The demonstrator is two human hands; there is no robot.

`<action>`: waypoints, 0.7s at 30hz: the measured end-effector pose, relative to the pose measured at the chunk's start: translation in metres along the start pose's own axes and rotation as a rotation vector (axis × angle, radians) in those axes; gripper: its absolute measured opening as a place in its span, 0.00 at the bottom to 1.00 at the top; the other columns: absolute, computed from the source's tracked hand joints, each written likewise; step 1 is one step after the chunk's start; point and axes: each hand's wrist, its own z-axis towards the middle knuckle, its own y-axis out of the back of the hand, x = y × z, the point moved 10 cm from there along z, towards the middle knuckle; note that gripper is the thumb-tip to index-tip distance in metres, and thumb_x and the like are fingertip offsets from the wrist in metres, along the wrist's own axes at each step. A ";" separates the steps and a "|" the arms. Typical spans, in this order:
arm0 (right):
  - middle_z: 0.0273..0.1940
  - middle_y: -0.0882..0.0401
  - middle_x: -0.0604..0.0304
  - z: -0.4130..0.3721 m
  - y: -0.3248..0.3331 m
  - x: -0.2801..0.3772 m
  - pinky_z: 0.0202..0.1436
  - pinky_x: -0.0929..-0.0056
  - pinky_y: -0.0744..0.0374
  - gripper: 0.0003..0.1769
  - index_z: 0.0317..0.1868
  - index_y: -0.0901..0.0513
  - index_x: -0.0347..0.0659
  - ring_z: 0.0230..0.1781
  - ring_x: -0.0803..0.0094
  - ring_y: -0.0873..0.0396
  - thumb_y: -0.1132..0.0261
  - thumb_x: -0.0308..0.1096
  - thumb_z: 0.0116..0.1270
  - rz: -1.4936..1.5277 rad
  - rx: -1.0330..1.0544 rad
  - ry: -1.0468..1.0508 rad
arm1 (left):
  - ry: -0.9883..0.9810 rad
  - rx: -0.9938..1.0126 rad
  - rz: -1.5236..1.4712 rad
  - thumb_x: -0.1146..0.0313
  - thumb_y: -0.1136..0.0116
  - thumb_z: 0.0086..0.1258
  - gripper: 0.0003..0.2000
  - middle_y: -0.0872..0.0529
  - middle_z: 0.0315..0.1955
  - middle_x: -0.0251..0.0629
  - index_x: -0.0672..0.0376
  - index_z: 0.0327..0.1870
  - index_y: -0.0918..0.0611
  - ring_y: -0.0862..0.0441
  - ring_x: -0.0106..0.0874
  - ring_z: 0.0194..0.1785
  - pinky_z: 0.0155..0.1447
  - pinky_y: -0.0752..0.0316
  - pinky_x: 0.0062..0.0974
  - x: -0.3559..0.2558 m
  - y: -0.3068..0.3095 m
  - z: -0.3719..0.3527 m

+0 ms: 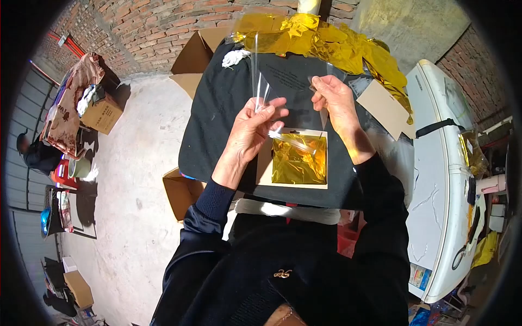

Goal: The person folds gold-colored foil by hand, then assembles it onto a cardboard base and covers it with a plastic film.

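Observation:
My left hand (253, 126) is closed on the left side of a clear plastic bag (262, 81), thumb pressed against the fingers. On the other side my right hand (333, 100) pinches the bag's edge between thumb and fingertips. The bag stands up between both hands, and its outline is hard to follow against the dark cloth. Just below them a folded gold foil sheet (299, 160) lies on a beige card (265, 165) with a hanging slot at its top. The card rests on the black cloth (217, 125) of the table.
Gold foil packets (348, 49) are heaped along the table's far edge. Beige cards (385, 106) lie at the right, near a white appliance (435, 179). A crumpled white cloth (235, 57) sits far left; a cardboard box (182, 193) stands beside the table.

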 end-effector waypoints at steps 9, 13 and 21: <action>0.38 0.14 0.62 0.004 -0.020 -0.012 0.41 0.77 0.17 0.15 0.55 0.15 0.37 0.33 0.77 0.17 0.29 0.41 0.81 -0.038 0.079 -0.089 | 0.006 0.227 -0.144 0.63 0.32 0.77 0.21 0.13 0.49 0.40 0.53 0.68 0.19 0.18 0.36 0.56 0.56 0.20 0.38 -0.014 0.000 0.014; 0.50 0.13 0.51 -0.008 -0.014 -0.006 0.51 0.69 0.14 0.23 0.64 0.21 0.34 0.46 0.68 0.13 0.30 0.45 0.82 0.175 0.071 -0.138 | -0.038 -0.001 0.157 0.67 0.29 0.79 0.07 0.13 0.31 0.33 0.59 0.47 0.15 0.17 0.26 0.34 0.43 0.22 0.24 -0.014 0.025 0.028; 0.50 0.12 0.54 -0.047 0.004 -0.054 0.56 0.69 0.14 0.17 0.59 0.17 0.35 0.47 0.70 0.13 0.32 0.40 0.83 0.100 -0.005 -0.264 | -0.131 -0.163 0.453 0.65 0.29 0.80 0.07 0.14 0.28 0.27 0.56 0.43 0.15 0.17 0.21 0.28 0.35 0.26 0.21 -0.016 0.037 0.047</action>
